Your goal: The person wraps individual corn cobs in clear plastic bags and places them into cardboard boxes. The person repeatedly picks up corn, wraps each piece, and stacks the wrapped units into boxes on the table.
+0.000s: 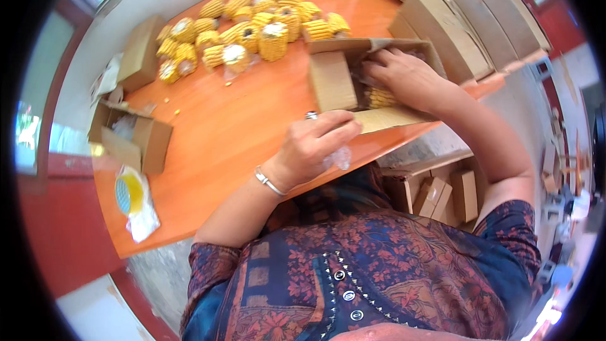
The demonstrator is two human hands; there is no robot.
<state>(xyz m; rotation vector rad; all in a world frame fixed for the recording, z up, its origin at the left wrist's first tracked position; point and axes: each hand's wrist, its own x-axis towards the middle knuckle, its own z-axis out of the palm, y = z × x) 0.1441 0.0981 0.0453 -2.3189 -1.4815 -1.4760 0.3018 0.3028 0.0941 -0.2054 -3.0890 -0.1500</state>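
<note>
Curled around some clear plastic [342, 158], my left hand [315, 142] sits by the open carton's [391, 119] near edge; my right hand [407, 76] is inside, fingertips hidden, so I cannot tell its grasp. Some corn [380, 99] already lies in this carton. Many cut cobs [273, 42] remain unboxed, spread loose on the table [221, 170], far and left.

The orange counter [227, 132] looks busy from here: cut corn pieces [273, 43] cluster toward its far side, tiny yellow bits [177, 112] nearby, an open carton [331, 82] by the near edge, a smaller open box [156, 142] to the left, brown cartons [445, 35] at right.
</note>
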